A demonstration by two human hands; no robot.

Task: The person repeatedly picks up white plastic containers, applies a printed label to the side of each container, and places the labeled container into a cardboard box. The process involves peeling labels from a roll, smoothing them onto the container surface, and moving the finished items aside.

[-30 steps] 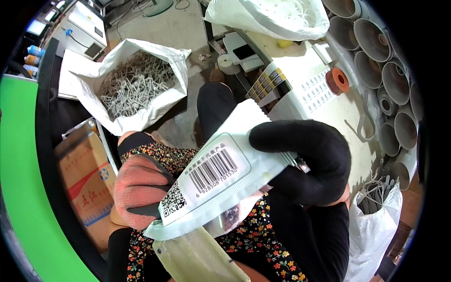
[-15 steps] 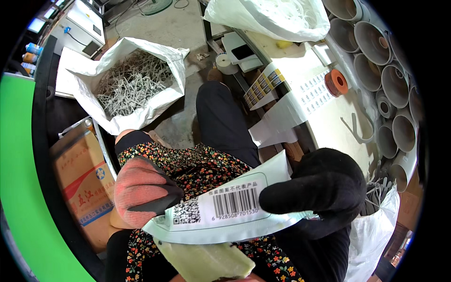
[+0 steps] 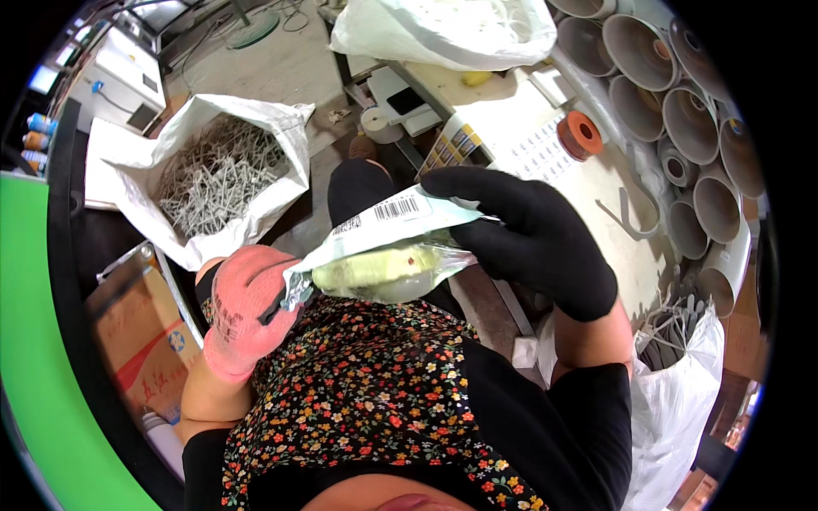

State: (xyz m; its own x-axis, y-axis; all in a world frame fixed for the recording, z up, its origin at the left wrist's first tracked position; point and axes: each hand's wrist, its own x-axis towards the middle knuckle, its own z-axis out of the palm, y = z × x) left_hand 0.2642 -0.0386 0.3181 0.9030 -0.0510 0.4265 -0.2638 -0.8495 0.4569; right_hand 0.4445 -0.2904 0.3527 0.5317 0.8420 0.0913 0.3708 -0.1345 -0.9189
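1. Pale-green-and-white packet (image 3: 375, 215), barcode side up, held between both hands above the lap; its right end sits higher than its left.
2. Pale-green piece (image 3: 375, 269) along the packet's lower side, partly behind clear film; cannot tell whether all of it lies inside.
3. Left hand (image 3: 247, 311), coral glove: fingers curled, gripping the crumpled left end.
4. Right hand (image 3: 528, 238), black glove: closed on the opposite end, part of the grip hidden.
5. Floral apron (image 3: 366, 383) over the lap, beneath both hands.
6. Left side: brown carton (image 3: 141, 332); beyond it, open white sack (image 3: 294, 162) full of thin grey pieces (image 3: 221, 183).
7. Right side: whitish plastic bag (image 3: 673, 417) of grey strips (image 3: 665, 349); beyond, worktable (image 3: 588, 186) bearing label sheet (image 3: 541, 146) and orange-red roll (image 3: 580, 136).
8. Farther: stacked grey tubes (image 3: 639, 51) at right, second white sack (image 3: 366, 38) on the table's far end, white cabinet (image 3: 123, 72) upper left.
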